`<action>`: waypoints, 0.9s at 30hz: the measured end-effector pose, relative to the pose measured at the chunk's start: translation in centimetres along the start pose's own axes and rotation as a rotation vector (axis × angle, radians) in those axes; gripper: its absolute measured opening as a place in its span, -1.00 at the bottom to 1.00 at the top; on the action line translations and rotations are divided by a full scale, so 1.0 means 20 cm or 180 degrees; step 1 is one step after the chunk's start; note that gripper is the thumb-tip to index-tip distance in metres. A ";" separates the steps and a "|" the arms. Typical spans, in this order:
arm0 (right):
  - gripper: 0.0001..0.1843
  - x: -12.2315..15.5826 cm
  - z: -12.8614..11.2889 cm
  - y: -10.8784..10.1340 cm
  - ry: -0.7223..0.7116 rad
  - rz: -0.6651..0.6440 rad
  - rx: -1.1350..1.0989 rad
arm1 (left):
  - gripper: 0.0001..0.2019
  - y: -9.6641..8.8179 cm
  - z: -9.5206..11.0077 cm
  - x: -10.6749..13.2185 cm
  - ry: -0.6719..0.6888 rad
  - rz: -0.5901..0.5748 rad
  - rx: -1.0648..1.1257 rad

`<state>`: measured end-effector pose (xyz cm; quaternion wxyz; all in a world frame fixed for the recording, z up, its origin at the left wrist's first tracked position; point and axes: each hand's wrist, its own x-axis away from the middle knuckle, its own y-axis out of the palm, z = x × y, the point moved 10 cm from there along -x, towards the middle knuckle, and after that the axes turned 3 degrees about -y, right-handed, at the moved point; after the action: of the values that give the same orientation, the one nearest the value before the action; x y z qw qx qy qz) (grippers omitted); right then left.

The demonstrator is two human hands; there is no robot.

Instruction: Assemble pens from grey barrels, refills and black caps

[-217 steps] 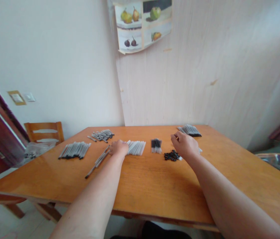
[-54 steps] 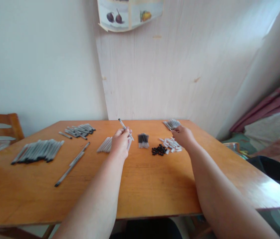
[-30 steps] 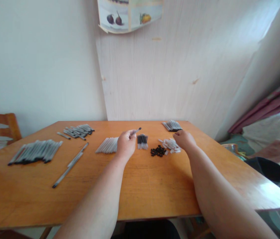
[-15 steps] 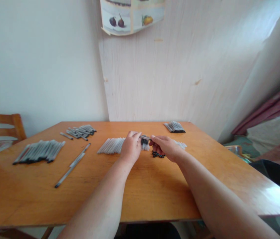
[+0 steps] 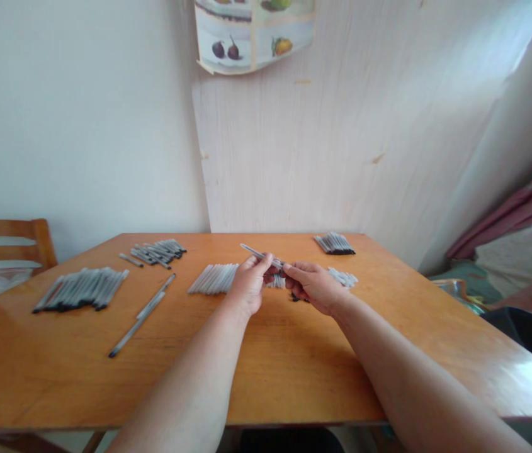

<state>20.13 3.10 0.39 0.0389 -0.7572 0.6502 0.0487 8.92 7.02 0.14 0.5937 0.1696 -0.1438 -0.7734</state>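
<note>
Between my two hands is a slim clear pen [image 5: 252, 251], its far end pointing up and to the left. My left hand [image 5: 249, 282] is closed around its middle. The fingers of my right hand [image 5: 311, 284] pinch its near end; what lies under those fingertips is hidden. Beside my left hand lies a row of clear pen barrels [image 5: 213, 279]. Partly covered by my hands, a small group of thin pen parts [image 5: 275, 282] lies behind them. Small black pieces [image 5: 296, 297] show under my right hand, and whitish short pieces [image 5: 342, 277] lie just beyond it.
On the wooden table [image 5: 294, 371], a black-ended pen bundle [image 5: 81, 289] lies left, with a looser pile [image 5: 159, 251] behind it. Long pens [image 5: 143, 318] lie end to end nearby. Another bundle [image 5: 335, 243] sits at the back right. A chair [image 5: 41, 242] stands left.
The pen has swung from nearly level to slanting up-left, with its far end now standing out past my left hand. My left hand has turned, thumb on top. The view has shifted slightly.
</note>
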 end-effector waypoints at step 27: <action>-0.60 0.00 -0.04 -0.01 -0.0228 0.0147 0.0507 | -0.73 -0.01 -0.04 0.00 -0.0205 0.0034 0.0433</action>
<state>20.30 3.00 1.08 0.1210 -0.7343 0.6675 0.0247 9.11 7.14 -0.61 0.5800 0.1838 -0.2160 -0.7637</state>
